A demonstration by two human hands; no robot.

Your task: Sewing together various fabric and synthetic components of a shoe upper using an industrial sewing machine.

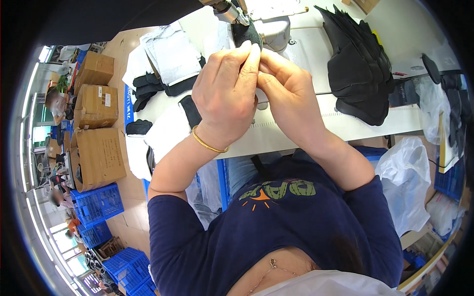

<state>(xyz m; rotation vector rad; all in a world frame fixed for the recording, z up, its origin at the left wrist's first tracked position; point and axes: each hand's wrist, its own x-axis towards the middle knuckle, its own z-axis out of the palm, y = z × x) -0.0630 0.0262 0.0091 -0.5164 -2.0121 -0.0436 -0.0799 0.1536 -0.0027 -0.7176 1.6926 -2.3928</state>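
My left hand (224, 93), with a gold bangle at its wrist, and my right hand (289, 91) meet at the sewing machine (228, 12). Fingertips of both are pinched together on the near edge of a small black fabric piece (246, 33). This piece lies under the needle area, its far end beneath the machine's metal parts. My fingers cover its near edge, so the exact grip is partly hidden. To the right of my right hand lies a fanned stack of black fabric pieces (358, 69).
White and black fabric pieces (173, 54) are piled at the table's left. The white tabletop (276, 133) carries a ruler strip along its near edge. A clear plastic bag (405, 182) hangs at right. Cardboard boxes (98, 158) and blue crates (96, 204) line the floor at left; people sit beyond.
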